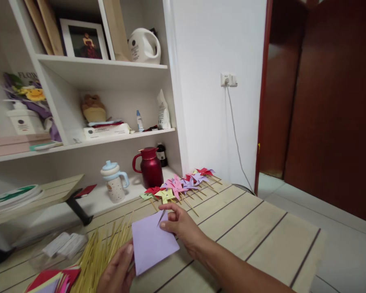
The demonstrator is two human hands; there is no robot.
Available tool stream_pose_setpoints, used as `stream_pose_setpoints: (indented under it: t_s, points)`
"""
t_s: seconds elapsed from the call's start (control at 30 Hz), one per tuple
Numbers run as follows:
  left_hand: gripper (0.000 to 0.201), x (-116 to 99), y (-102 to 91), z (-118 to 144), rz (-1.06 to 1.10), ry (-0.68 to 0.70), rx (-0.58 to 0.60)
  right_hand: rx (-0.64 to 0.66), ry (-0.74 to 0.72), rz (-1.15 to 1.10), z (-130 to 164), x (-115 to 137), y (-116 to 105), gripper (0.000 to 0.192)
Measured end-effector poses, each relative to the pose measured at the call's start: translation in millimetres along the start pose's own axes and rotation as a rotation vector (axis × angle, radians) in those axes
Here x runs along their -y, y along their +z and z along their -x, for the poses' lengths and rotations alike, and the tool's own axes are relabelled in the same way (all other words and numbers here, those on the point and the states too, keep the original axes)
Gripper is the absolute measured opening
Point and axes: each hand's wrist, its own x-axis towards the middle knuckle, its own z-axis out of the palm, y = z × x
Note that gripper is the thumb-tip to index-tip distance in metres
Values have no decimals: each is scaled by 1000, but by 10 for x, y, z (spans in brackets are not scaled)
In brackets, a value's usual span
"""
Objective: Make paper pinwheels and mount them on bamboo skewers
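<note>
A square of light purple paper is held up over the table between my two hands. My left hand grips its lower left edge, with the thumb on the front and the fingers behind. At the upper right corner, my right hand pinches the paper between thumb and fingers. A narrow slit runs inward from that corner, close to my right thumb. Beyond the sheet lie several finished paper pinwheels on thin sticks, in pink, purple, red, yellow and green.
Loose thin sticks lie left of my left hand, beside a stack of coloured paper and a clear tray holding white packets. A spotted cup and a red jug stand behind, beneath white shelves.
</note>
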Motion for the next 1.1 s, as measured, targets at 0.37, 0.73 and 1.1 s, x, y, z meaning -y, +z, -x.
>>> stream_pose_setpoints:
  t_s: [0.37, 0.73, 1.1]
  points:
    - [56, 122, 168, 61, 127, -78, 184, 61, -93, 133, 27, 8, -12, 52]
    - [49, 197, 229, 185, 100, -102, 160, 139, -210, 446, 60, -121, -2, 46]
    - [15, 0, 279, 290, -151, -26, -75, 113, -225, 506, 75, -159, -22, 41]
